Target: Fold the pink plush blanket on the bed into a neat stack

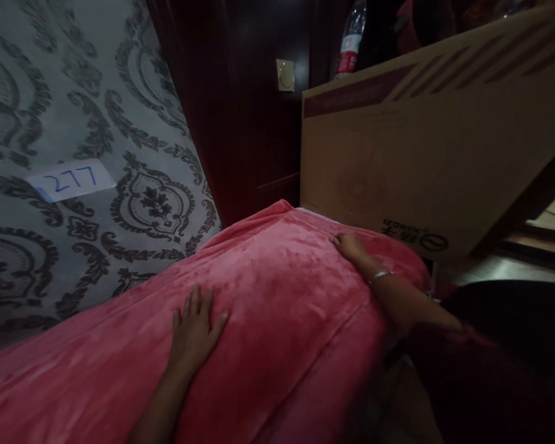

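Note:
A plush pinkish-red blanket covers a long raised surface that runs from the lower left to the middle, with one corner peak at the far end. My left hand lies flat on it, fingers spread and holding nothing. Farther off to the right, my right hand rests on the blanket near its right side, fingers stretched toward the left, with a silver bracelet at the wrist. A seam or fold runs along the blanket below the right hand. What lies under the cloth is hidden.
A large cardboard box stands just behind the blanket's far right end, with a plastic bottle at its upper left edge. Patterned wallpaper with a paper label reading 277 lines the left. Between them is a dark red wooden panel.

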`<state>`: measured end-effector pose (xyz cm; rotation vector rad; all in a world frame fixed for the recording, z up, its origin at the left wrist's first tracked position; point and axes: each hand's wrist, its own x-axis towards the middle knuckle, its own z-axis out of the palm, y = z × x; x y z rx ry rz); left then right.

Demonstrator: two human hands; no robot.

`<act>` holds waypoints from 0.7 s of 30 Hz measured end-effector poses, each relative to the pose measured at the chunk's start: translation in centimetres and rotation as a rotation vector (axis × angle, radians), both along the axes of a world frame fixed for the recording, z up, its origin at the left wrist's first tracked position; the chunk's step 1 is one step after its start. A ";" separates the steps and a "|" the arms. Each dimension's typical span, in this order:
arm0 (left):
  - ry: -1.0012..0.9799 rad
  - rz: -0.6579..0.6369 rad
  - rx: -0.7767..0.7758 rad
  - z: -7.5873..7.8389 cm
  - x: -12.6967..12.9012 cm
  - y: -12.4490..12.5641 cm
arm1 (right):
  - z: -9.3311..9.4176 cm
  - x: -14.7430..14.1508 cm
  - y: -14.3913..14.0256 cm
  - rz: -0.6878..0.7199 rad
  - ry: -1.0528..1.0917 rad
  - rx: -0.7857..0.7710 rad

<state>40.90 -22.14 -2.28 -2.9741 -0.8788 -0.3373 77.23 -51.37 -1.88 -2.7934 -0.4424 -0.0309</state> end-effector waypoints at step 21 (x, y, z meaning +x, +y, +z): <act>0.037 -0.723 0.004 3.0 -0.8 -16.0 | -0.3 -4.5 -6.8 -0.130 -0.005 -0.013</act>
